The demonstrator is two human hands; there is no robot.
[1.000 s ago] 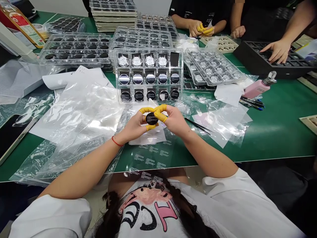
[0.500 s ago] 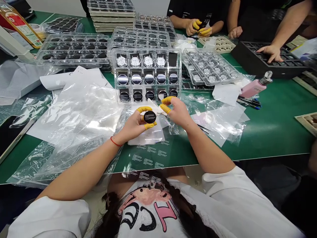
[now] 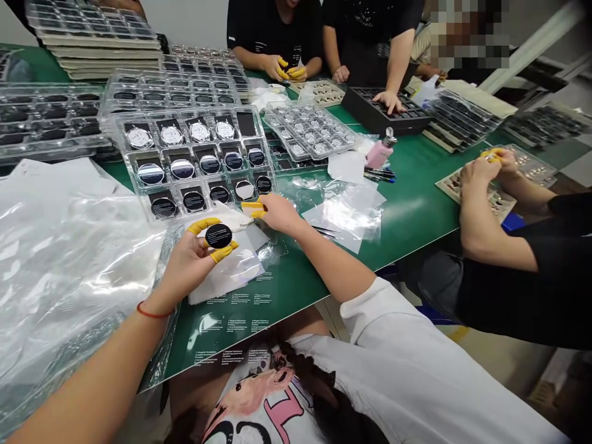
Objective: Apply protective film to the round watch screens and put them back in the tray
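My left hand point(image 3: 189, 258), with yellow finger cots, grips a round black watch face point(image 3: 219, 235) by its edge. Small white print runs across the face, which is turned toward me. Just right of it, my right hand point(image 3: 277, 213) is closed on a crumpled white cloth point(image 3: 234, 217), its cotted thumb and finger pressed together. Behind both hands a clear plastic tray point(image 3: 176, 148) is tilted up, with rows of similar round watch faces in its compartments. Below my hands lie white paper sheets point(image 3: 226, 280) and a clear film with printed text point(image 3: 231, 327).
Plastic bags point(image 3: 92, 246) cover the left side. More loaded trays point(image 3: 309, 129) stand behind. A pink bottle point(image 3: 380, 151), pens point(image 3: 379, 175) and tweezers point(image 3: 326, 232) lie to the right. Other people work across the table, and one person's hands point(image 3: 485, 166) work at the right over a tray.
The view has turned to the right, bringing a person at the right into sight. My left hand still holds the watch face, my right hand the cloth.
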